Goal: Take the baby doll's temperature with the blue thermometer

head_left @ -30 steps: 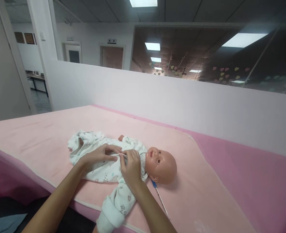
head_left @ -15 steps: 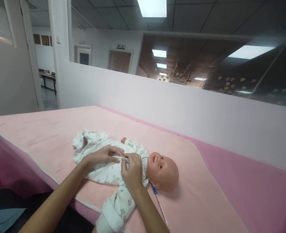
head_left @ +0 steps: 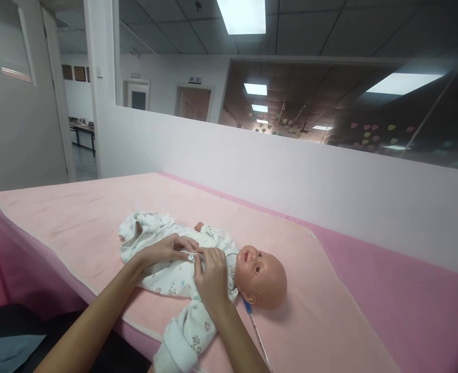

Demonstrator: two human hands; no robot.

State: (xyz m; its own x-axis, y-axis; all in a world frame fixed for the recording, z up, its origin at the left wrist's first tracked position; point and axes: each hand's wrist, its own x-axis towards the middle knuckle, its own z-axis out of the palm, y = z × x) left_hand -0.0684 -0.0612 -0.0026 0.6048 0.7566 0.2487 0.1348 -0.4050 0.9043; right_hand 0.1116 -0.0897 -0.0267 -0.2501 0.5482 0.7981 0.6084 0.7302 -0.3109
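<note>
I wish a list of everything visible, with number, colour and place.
Doll: one, brownish, lower centre
Outfit: one, white printed, on doll
Round fastener: one, white, on outfit
Thin stick: one, blue and white, by doll
Mat: one, pale pink, under doll
Cover: one, deeper pink, under mat
Low wall: one, white, behind mat
Heart stickers: several, multicoloured, upper right
Ceiling lights: several, white, top
Doors: several, grey, brown, left half
Table: one, dark, background
Clothes: some, black, grey, lower left
Left hand, right hand: two, bare, on outfit

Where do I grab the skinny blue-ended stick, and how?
Probably pinch the middle of the skinny stick from the right: it's thin and lies on the mat, with its blue end near the doll's head and the right forearm close on its left.
</note>
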